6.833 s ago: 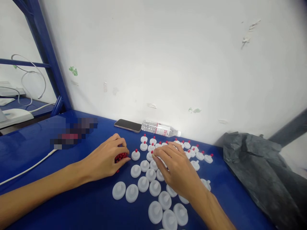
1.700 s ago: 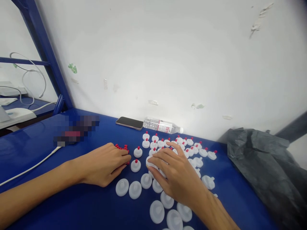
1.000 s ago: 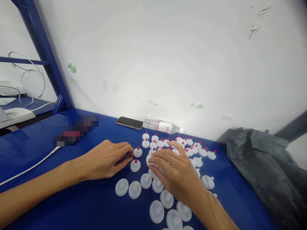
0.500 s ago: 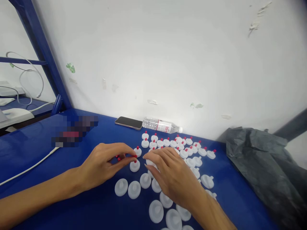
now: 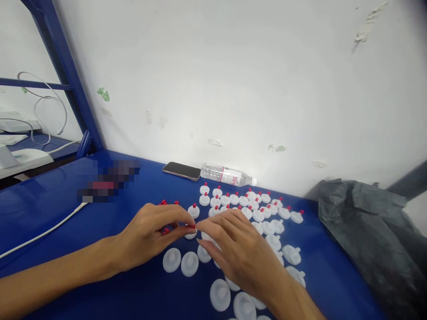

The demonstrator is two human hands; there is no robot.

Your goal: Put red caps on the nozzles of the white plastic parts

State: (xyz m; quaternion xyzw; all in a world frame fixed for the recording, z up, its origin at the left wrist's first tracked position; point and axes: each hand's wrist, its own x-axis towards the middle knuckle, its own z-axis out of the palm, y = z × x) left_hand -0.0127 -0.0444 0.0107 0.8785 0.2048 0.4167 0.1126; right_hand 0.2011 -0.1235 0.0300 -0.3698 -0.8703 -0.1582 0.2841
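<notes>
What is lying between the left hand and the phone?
A few small red caps lie between the left hand and the phone, seen in the head view.

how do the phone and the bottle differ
The phone is a flat, dark slab, while the bottle is clear and rounded with a label. The phone lies screen up; the bottle lies on its side, its white cap on. Both rest on the blue table by the wall.

A clear bottle (image 5: pixel 211 172) lies on its side; its white label (image 5: pixel 231 176) carries red characters (image 5: pixel 235 180). They are too small and blurred to read.
</notes>
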